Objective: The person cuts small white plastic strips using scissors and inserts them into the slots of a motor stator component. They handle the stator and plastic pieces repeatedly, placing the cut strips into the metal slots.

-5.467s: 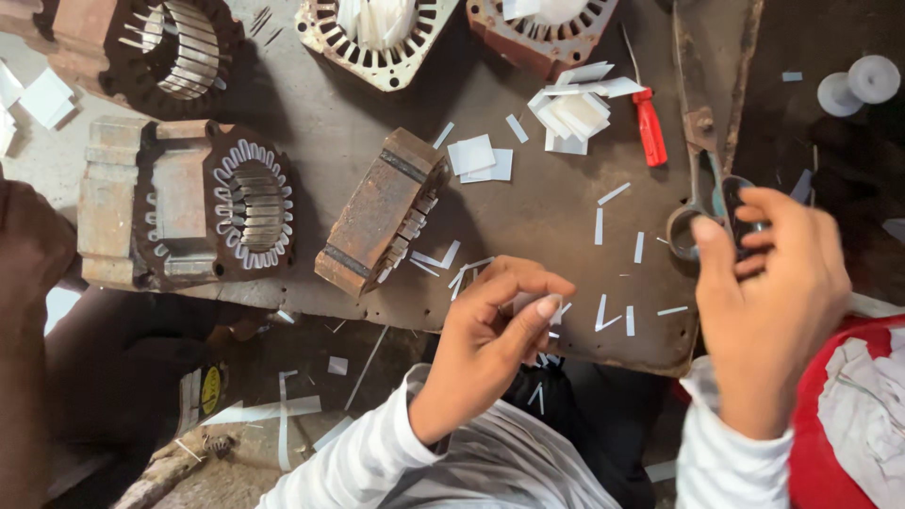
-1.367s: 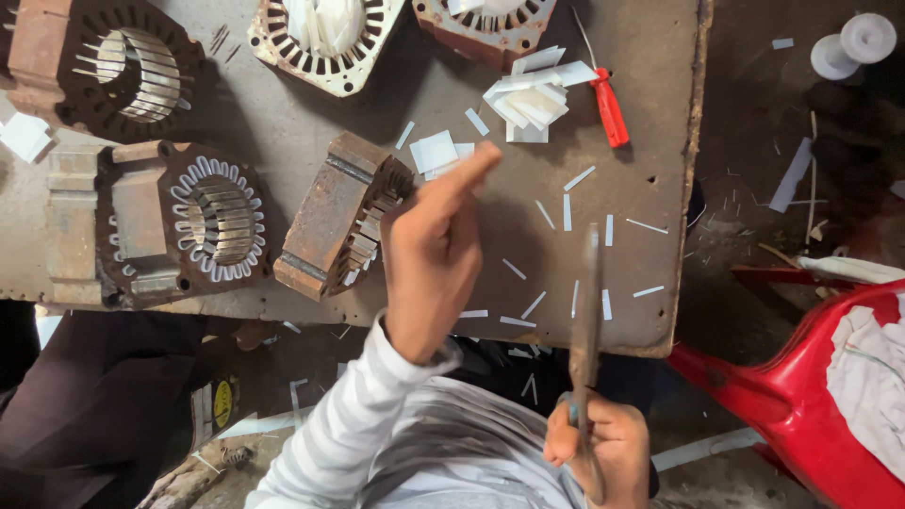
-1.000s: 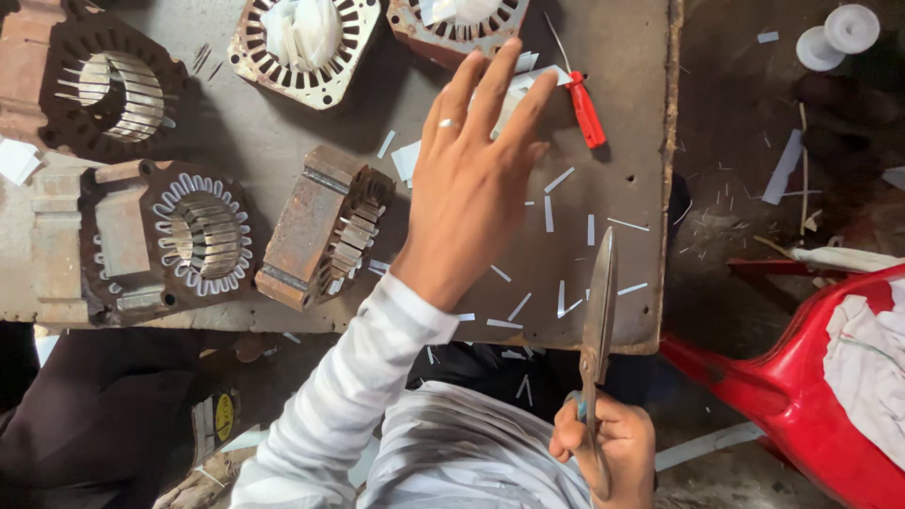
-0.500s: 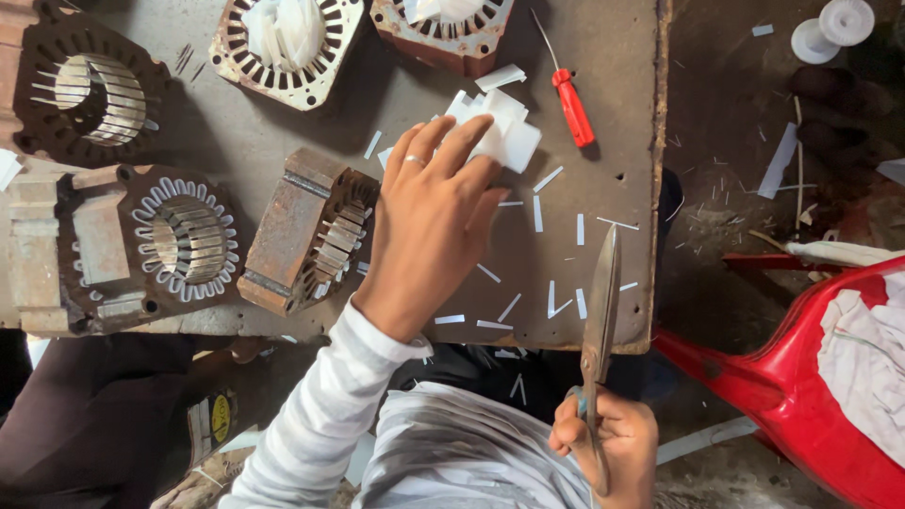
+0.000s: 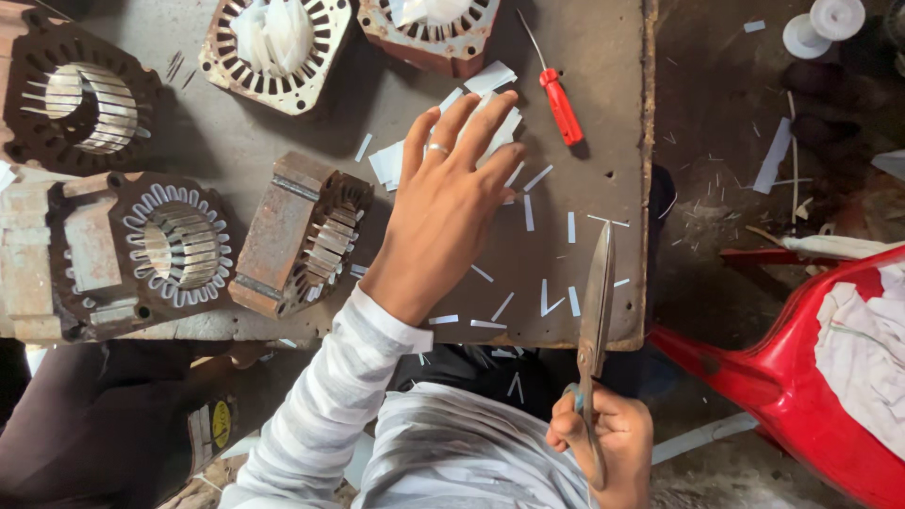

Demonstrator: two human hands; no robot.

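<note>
We're laying our left hand flat, fingers spread, on the stack of white paper pieces at the table's far middle, nothing gripped. Our right hand is holding closed scissors near the table's near edge. Red screwdriver lying just right of the stack; rusty stator core sitting left.

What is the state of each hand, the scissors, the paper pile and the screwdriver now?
left hand: spread flat on the white paper pieces.
right hand: gripping scissors, blades closed, pointing up.
white paper pieces: stacked on the metal table.
red screwdriver: lying untouched.
</note>
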